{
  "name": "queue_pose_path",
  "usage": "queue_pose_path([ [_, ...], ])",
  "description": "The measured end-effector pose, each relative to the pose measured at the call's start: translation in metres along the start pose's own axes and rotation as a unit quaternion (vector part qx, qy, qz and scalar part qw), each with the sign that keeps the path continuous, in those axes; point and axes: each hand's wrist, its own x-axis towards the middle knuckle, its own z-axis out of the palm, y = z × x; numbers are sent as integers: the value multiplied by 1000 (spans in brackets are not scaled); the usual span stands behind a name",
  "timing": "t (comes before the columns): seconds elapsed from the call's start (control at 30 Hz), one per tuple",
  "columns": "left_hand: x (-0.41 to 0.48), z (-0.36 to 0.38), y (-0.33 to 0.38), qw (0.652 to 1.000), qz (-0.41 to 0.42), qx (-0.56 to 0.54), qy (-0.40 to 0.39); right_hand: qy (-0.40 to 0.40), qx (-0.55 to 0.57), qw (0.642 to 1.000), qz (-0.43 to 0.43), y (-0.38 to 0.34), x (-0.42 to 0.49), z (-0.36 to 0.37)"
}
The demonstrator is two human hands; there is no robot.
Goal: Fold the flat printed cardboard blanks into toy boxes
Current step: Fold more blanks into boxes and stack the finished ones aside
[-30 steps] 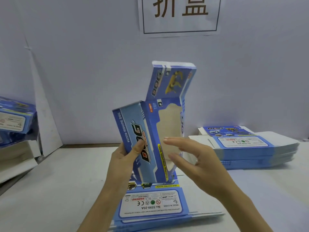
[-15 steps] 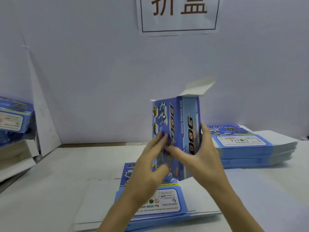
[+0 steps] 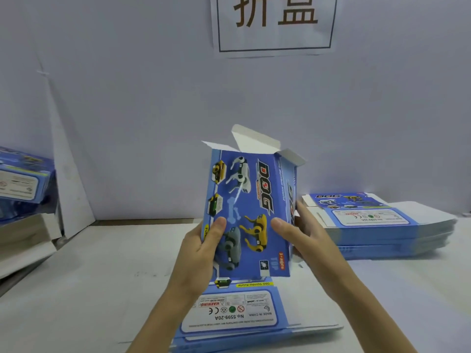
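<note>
An opened-up blue toy box printed with robot dogs stands upright in the air before me, its white top flaps open. My left hand grips its lower left edge, thumb on the printed face. My right hand grips the lower right corner, thumb in front and fingers round the side panel. Under the box a small stack of flat blanks lies on the white table.
A taller stack of flat blanks lies at the right. Folded boxes are piled at the far left edge on white cardboard. A grey wall with a paper sign closes the back.
I turned the box so its broad dog-printed face is towards me. My hands shifted from its front to its lower left and right edges, and the top flaps spread open.
</note>
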Motion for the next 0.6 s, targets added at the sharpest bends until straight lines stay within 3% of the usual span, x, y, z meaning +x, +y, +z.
queue_pose_path([
  [0.2,-1,-8,-3,999,36,29,-28,-7,-73,997,2,2,0,0],
  [0.3,0,-15,0,998,39,22,-45,-25,-52,998,6,0,0,-3],
  [0.47,4,-37,4,990,-38,13,-136,-51,7,999,-11,-2,-2,-7],
  [0.6,5,-47,4,985,-71,24,-157,-49,8,999,-14,-2,-2,-4],
])
